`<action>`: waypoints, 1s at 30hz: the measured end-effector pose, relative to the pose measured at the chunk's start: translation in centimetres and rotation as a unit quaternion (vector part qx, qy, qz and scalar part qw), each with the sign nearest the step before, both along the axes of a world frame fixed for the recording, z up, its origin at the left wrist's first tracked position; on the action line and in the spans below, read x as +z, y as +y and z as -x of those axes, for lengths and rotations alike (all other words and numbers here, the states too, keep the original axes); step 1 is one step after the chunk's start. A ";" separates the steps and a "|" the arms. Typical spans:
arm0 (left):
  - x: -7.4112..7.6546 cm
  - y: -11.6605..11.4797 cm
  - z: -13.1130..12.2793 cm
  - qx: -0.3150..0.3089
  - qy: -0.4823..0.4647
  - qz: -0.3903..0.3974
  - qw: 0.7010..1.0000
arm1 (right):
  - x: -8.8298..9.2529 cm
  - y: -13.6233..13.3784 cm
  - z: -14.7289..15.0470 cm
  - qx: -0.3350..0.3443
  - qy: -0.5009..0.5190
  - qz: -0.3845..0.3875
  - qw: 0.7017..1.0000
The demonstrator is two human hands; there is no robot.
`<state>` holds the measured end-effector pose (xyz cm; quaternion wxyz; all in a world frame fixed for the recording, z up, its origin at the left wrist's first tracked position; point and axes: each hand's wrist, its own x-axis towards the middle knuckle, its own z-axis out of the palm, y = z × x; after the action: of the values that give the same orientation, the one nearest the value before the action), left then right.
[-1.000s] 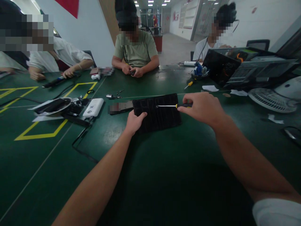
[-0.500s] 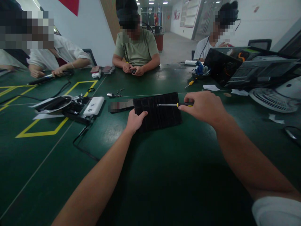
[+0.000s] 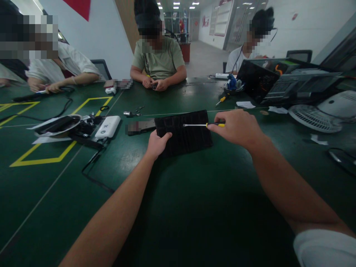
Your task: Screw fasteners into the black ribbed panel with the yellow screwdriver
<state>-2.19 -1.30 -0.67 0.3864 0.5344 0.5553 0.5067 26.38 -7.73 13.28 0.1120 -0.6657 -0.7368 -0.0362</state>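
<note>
My left hand [image 3: 157, 144] grips the left edge of a flat black rectangular panel [image 3: 191, 139], its thumb lying on the ribbed face. The panel is tilted up toward me above the green table. From the right, my right hand [image 3: 240, 128] is closed around the black and yellow handle of a screwdriver [image 3: 195, 125]. Its metal shaft points left across the panel, with the tip over the upper middle. Whether the tip touches the surface I cannot tell. Behind the panel's left side lies a dark flat object [image 3: 141, 127], partly hidden.
A white power bank [image 3: 108, 127] and a bowl of dark parts [image 3: 59, 126] stand left. Small metal bits [image 3: 135, 112] lie beyond the panel. On the right are another screwdriver [image 3: 221, 100], an opened computer case [image 3: 300, 81] and a white fan [image 3: 319, 113]. Co-workers sit across the table.
The whole view has shifted slightly, so most things appear a little farther left. Both hands keep their holds, and the screwdriver stays across the panel at nearly the same spot.
</note>
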 end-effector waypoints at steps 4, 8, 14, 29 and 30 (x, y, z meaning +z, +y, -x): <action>0.1 -0.1 0.1 -0.002 -0.005 0.001 1.000 | 0.0 0.0 0.1 0.000 -0.001 0.008 1.000; 0.2 -0.2 0.1 -0.002 -0.004 0.003 1.000 | -0.2 0.0 0.2 0.000 -0.009 0.016 1.000; -0.1 0.0 0.1 -0.001 -0.007 0.002 1.000 | -0.2 -0.2 0.5 0.005 -0.008 0.034 0.999; -0.6 0.4 0.4 -0.002 -0.004 -0.001 1.000 | -0.4 -0.1 0.2 0.018 -0.010 0.004 1.000; -0.7 0.4 0.4 -0.004 -0.004 -0.001 1.000 | -0.4 -0.1 0.2 0.017 -0.009 0.004 1.000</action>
<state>-2.62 -0.93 -1.33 0.3899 0.5346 0.5512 0.5082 26.17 -7.87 12.87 0.1036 -0.6531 -0.7492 -0.0376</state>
